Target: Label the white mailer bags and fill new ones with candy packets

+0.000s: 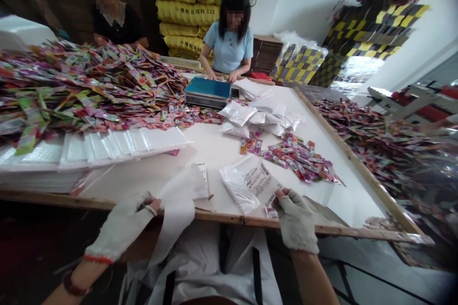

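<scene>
My left hand (123, 226), in a white fingerless glove, rests at the near table edge with fingers curled round a long strip of white paper backing (177, 207) that hangs down off the edge. My right hand (295, 219), gloved the same way, pinches the corner of a white plastic bag with a printed label (250, 182) lying flat on the table. A small pile of colourful sachets (298, 157) lies just beyond the bag.
A huge heap of colourful sachets (78, 86) fills the left of the white table (214, 147), above rows of clear bags (107, 145). Filled white bags (250, 116) lie by a blue-topped scale (208, 91). Two people sit opposite; yellow sacks (188, 0) behind.
</scene>
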Demonstrator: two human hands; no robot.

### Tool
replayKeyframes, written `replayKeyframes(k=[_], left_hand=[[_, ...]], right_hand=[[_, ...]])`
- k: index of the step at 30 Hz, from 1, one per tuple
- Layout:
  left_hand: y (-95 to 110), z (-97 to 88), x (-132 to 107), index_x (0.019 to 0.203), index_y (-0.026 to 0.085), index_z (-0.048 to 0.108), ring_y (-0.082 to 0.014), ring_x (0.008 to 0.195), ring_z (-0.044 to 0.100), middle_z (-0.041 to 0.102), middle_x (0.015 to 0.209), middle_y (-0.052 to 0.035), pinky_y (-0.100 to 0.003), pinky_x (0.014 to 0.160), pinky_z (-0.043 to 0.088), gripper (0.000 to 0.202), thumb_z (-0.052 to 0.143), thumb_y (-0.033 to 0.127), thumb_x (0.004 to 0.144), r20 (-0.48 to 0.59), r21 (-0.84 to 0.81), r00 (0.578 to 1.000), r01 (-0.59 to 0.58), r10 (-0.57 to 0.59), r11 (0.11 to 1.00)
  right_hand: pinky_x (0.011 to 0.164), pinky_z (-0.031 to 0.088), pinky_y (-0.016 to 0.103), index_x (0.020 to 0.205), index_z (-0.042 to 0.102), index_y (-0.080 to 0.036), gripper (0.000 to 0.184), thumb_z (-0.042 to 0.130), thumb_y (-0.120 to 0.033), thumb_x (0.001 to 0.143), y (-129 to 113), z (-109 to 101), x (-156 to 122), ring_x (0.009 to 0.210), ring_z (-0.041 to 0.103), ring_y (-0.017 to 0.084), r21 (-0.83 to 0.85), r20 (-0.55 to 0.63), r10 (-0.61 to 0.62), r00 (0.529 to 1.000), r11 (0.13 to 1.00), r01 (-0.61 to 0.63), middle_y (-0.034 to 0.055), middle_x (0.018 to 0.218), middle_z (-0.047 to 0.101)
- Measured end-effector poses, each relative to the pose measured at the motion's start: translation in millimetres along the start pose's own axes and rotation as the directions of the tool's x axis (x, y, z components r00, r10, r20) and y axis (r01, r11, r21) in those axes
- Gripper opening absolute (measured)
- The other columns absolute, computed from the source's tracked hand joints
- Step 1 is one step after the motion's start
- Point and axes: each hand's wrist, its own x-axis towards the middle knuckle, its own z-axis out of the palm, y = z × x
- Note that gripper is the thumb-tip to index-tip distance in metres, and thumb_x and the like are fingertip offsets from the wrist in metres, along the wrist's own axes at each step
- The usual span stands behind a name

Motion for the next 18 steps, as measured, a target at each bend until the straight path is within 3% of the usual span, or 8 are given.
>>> replayKeyframes(k=[2,4,5,7,11,14,16,18], left_hand=[[20,-9.9,-3,0.094,0.018,0.062,-0.0222,0.077,0.061,0.064,0.085,-0.0044,-0.032,0.066,0.046,0.033,0.051,0.047,0.080,-0.127,0.152,0.968,-0.196,0.216,0.969],[48,-10.7,-5,0.105,0.017,0.058,-0.0234,0.093,0.060,0.062,0.099,-0.0081,-0.035,0.080,0.046,0.031,0.050,0.039,0.084,-0.257,0.183,0.840,-0.443,0.478,0.877],[64,-5.5,-5,0.106,0.018,0.057,-0.0226,0.098,0.058,0.061,0.103,-0.0086,-0.035,0.086,0.046,0.028,0.050,0.034,0.086,-0.256,0.153,0.766,-0.570,0.589,0.808],[98,18.0,-2,0.107,0.018,0.058,-0.0192,0.102,0.057,0.062,0.107,-0.0081,-0.031,0.092,0.045,0.023,0.048,0.026,0.087,-0.135,0.016,0.668,-0.737,0.732,0.675],[147,106.3,23,0.104,0.013,0.062,-0.0182,0.105,0.056,0.063,0.110,-0.0113,-0.029,0.096,0.044,0.028,0.040,0.024,0.090,0.188,-0.136,0.559,-0.800,0.808,0.585],[156,170.0,46,0.122,0.016,0.057,-0.0264,0.125,0.045,0.054,0.132,-0.0123,-0.047,0.108,0.031,0.040,0.041,0.034,0.091,0.374,-0.039,0.455,-0.863,0.808,0.504],[153,193.8,57,0.135,0.026,0.046,-0.0344,0.134,0.032,0.036,0.148,-0.0115,-0.065,0.104,0.023,0.049,0.042,0.045,0.090,0.474,0.041,0.443,-0.874,0.761,0.484],[149,201.8,61,0.139,0.035,0.039,-0.0410,0.138,0.022,0.022,0.154,-0.0121,-0.075,0.097,0.016,0.054,0.041,0.054,0.088,0.544,0.083,0.440,-0.876,0.715,0.475]], right_hand=[[0.053,0.046,0.019,0.075,0.060,-0.017,0.037,0.082,-0.035,0.051,15,5,13,0.054,0.054,0.009,0.071,0.005,0.071,0.997,0.995,-0.072,-0.0049,0.059,0.059],[0.053,0.048,0.019,0.074,0.060,-0.017,0.037,0.083,-0.032,0.049,28,8,21,0.054,0.055,0.009,0.104,-0.001,0.123,0.992,0.987,-0.122,-0.0048,0.059,0.060],[0.053,0.048,0.019,0.074,0.060,-0.017,0.037,0.083,-0.031,0.049,34,9,23,0.054,0.055,0.009,0.118,-0.005,0.140,0.990,0.983,-0.138,-0.0048,0.059,0.060],[0.054,0.049,0.020,0.073,0.059,-0.018,0.035,0.082,-0.030,0.049,41,10,25,0.054,0.056,0.010,0.130,-0.011,0.166,0.986,0.978,-0.163,-0.0047,0.059,0.060],[0.056,0.052,0.024,0.072,0.059,-0.018,0.032,0.079,-0.030,0.050,44,7,28,0.056,0.059,0.012,0.086,0.006,0.204,0.979,0.975,-0.204,-0.0038,0.060,0.060],[0.054,0.052,0.025,0.074,0.058,-0.018,0.028,0.073,-0.031,0.055,42,1,32,0.057,0.062,0.015,-0.062,0.057,0.229,0.972,0.972,-0.225,-0.0027,0.059,0.060],[0.048,0.049,0.023,0.075,0.056,-0.019,0.024,0.069,-0.032,0.059,39,-5,38,0.056,0.062,0.016,-0.199,0.053,0.257,0.965,0.950,-0.242,-0.0021,0.059,0.061],[0.044,0.047,0.022,0.078,0.054,-0.021,0.023,0.065,-0.035,0.064,36,-10,46,0.053,0.062,0.015,-0.282,0.041,0.289,0.956,0.922,-0.266,-0.0015,0.061,0.062]])
